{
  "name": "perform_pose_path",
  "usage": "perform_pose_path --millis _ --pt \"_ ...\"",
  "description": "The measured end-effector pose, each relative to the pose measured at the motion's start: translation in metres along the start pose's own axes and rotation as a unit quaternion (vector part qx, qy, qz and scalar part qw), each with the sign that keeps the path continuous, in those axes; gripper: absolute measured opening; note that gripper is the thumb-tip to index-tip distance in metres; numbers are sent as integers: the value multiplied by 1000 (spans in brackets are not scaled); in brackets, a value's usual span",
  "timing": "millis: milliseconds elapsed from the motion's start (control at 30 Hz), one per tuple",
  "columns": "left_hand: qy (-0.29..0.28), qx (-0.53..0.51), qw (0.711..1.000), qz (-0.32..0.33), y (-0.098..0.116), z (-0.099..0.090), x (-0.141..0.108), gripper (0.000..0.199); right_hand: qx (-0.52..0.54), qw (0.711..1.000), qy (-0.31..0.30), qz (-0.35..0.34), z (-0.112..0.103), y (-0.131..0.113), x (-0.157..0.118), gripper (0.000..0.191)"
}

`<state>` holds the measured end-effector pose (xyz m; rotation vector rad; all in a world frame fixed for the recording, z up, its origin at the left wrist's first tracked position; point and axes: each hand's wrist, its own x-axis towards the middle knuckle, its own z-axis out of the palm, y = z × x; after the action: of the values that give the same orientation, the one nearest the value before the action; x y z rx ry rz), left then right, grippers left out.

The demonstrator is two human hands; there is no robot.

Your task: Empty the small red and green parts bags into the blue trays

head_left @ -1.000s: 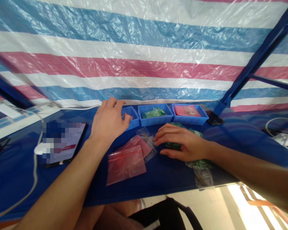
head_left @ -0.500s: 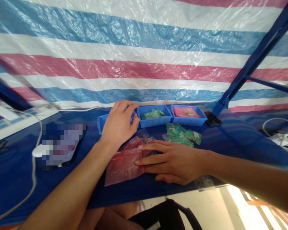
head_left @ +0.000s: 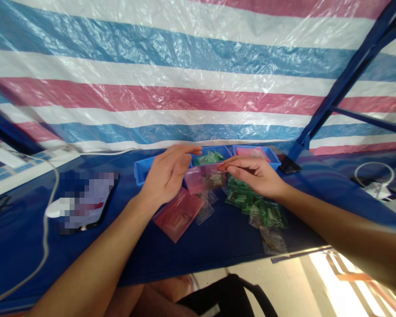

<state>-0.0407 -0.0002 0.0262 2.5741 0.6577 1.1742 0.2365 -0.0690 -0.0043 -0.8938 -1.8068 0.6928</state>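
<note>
My right hand point(head_left: 255, 174) pinches the upper edge of a pink zip bag point(head_left: 203, 178), which hangs just in front of the middle blue bin. Small metallic-looking pieces show inside the bag. My left hand point(head_left: 170, 171) is held over the left blue bin point(head_left: 140, 171), fingers stretched out and thumb apart, with nothing visible in it. Another pink zip bag point(head_left: 178, 215) lies on the table below, partly beside small clear bags point(head_left: 206, 209). To the right are green-tinted bags point(head_left: 247, 198) in a loose pile, with a clear bag of small parts point(head_left: 273, 241) near the front edge.
The middle blue bin point(head_left: 229, 152) holds green bags, and the right blue bin point(head_left: 274, 162) holds pink ones. A dark phone point(head_left: 290, 165) lies beside it. At the left are a phone with a blurred screen point(head_left: 89, 202) and a white cable point(head_left: 46, 237) on the blue table.
My right hand has lifted a pink bag from the table and moved up toward the bins. The other pink bag and the clear and green bags now show more fully. My left hand has shifted slightly.
</note>
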Motion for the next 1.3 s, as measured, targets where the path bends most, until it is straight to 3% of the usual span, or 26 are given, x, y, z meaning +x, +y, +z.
perform_pose_path --millis 100,200,300,367,400,500,567,667,800,1033,1200,1300 --pt "-40 -19 999 -31 0 5 -1 57 27 998 39 48 -4 11 4 30" --pt "-32 33 997 -62 -3 13 -2 59 37 998 22 51 -11 11 9 35" --pt "-5 67 996 -60 -5 15 -3 48 -59 998 -16 -18 -27 -8 7 42" --pt "26 96 993 -56 -6 14 -3 49 -170 981 -72 -61 -41 -26 -5 41" --pt "43 115 991 -56 -6 12 -3 50 -202 971 -108 -64 -47 -34 -14 50" --pt "94 158 981 -59 -4 7 -2 52 -274 940 -200 -28 -58 -49 -52 107" --pt "119 166 977 -61 -3 4 -2 53 -299 926 -232 -3 -59 -47 -77 124" --pt "133 169 974 -64 -4 4 -2 53 -319 920 -226 26 -54 -32 -101 117" --pt "131 167 976 -56 -6 4 -2 53 -338 921 -191 28 -38 -18 -101 96" --pt "126 174 975 -63 -8 3 -4 53 -378 912 -155 -24 2 -20 -70 62" --pt "122 179 975 -58 -8 3 -5 51 -351 921 -152 -73 21 -12 -34 58" --pt "105 170 978 -61 -7 3 -5 51 -328 933 -114 -98 24 -6 -7 61"
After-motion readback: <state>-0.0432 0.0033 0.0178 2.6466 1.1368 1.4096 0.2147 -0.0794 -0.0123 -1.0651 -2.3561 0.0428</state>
